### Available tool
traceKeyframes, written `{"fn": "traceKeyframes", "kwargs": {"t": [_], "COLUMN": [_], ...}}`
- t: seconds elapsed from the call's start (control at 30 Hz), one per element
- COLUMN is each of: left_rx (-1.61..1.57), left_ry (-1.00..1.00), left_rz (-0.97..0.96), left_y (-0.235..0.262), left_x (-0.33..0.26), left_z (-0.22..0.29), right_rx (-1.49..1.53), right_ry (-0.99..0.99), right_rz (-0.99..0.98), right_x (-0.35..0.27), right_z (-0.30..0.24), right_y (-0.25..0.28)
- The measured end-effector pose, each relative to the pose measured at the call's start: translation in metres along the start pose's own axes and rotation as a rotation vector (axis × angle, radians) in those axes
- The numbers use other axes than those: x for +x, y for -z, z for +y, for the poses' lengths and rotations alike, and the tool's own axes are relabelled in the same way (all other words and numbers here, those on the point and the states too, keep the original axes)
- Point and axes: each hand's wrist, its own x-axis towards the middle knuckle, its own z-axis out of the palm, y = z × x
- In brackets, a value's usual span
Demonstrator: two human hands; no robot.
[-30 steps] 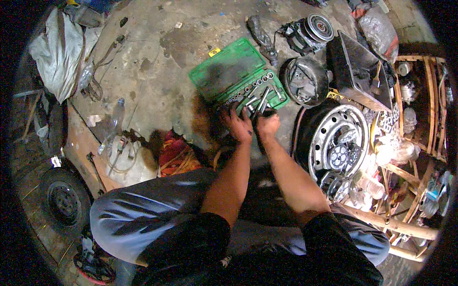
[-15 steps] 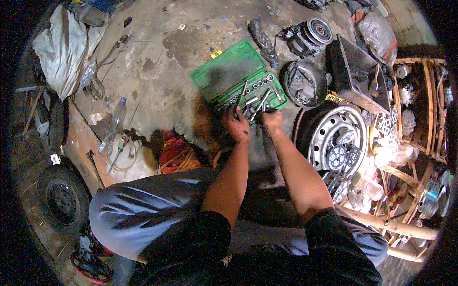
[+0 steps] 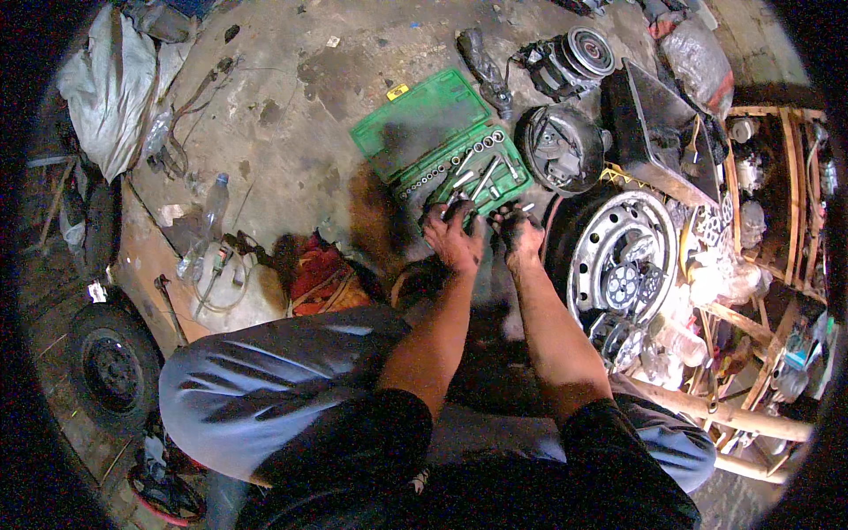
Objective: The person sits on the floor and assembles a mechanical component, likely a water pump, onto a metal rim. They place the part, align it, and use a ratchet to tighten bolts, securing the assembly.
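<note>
A green socket-set case (image 3: 415, 124) lies open on the dirty concrete floor, its lid toward the far left and its tray of metal sockets and bars (image 3: 477, 168) nearer me. My left hand (image 3: 452, 237) rests at the tray's near edge, fingers curled on a small dark part I cannot make out. My right hand (image 3: 519, 235) is beside it, grimy, fingers bent over the tray's near right corner. Whether it grips anything is hidden.
A steel wheel rim (image 3: 618, 256) stands right of my hands. Round metal housings (image 3: 561, 146) and a dark tray (image 3: 662, 132) lie beyond. A wooden rack (image 3: 768, 265) is far right. A red cloth (image 3: 322, 274), plastic bottle (image 3: 215, 199) and small tyre (image 3: 110, 367) are left.
Both hands have stayed at the near edge of the socket tray, shifting only slightly. The view has edged a little.
</note>
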Motion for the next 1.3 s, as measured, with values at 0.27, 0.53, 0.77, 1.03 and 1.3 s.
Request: {"fn": "traceKeyframes", "kwargs": {"t": [0.27,0.53,0.77,1.03,1.3], "left_rx": [-0.119,-0.532,-1.134,-1.281,-1.159], "left_ry": [0.033,0.507,1.212,1.115,1.185], "left_rz": [0.025,0.082,0.195,0.172,0.166], "left_y": [-0.006,0.0,-0.005,0.007,-0.006], "left_x": [0.019,0.06,0.086,0.087,0.091], "left_z": [-0.02,-0.045,-0.071,-0.06,-0.065], "right_rx": [-0.409,-0.076,-0.196,-0.114,-0.092], "right_ry": [-0.034,-0.117,-0.176,-0.194,-0.068], "right_rz": [-0.138,-0.197,-0.215,-0.425,-0.559], "right_x": [0.014,0.022,0.007,-0.025,-0.069], "right_z": [-0.008,-0.022,-0.041,-0.052,-0.08], "right_y": [0.003,-0.028,-0.019,-0.02,-0.028]}}
